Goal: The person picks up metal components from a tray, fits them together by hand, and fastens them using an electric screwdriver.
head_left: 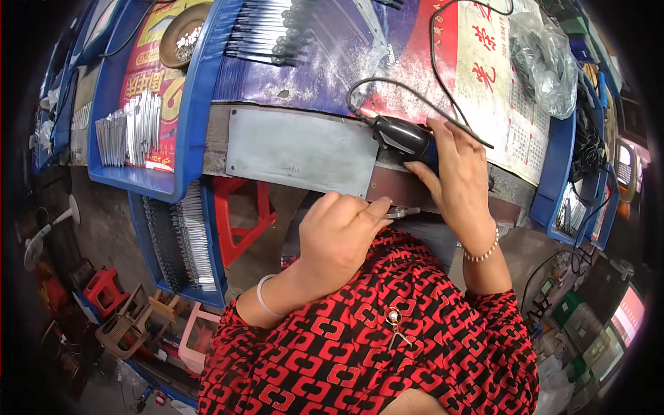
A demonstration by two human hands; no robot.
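Left hand (339,238): curled at frame centre, pinched a metal piece (404,212) | Right hand (458,176): right of centre, fingers curled round the black tool (404,137) | Tool: lay upper centre, by the plate's (297,149) right end | Tray (138,180): stood upper left

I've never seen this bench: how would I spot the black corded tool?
Find the bench's front edge, where a grey plate lies flat. At the plate's right end, in the right hand, is the black tool. Unlike the plate, it is rounded, glossy and corded.
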